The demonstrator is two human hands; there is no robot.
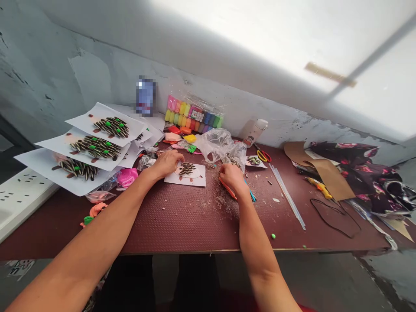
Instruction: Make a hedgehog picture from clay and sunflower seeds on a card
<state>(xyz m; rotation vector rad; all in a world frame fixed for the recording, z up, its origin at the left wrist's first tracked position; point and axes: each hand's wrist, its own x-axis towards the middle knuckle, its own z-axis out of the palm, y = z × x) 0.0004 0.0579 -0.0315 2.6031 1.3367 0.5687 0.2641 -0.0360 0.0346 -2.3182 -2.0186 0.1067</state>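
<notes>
A small white card lies on the table, bearing a hedgehog picture with striped sunflower seeds stuck on as spines. My left hand rests at the card's upper left corner, its fingers bent and drawn together; whatever is between the fingertips is hidden. To the right of the card, my right hand has curled fingers beside a clear plastic bag and loose seeds. Its fingertips are partly hidden, so I cannot make out what they hold. Orange-handled pliers or scissors lie partly under this hand.
Finished-looking hedgehog sheets are stacked at left, near a white power strip. Coloured clay packs, a bottle, yellow-and-red scissors, glue sticks and a yellow glue gun lie around the back and right.
</notes>
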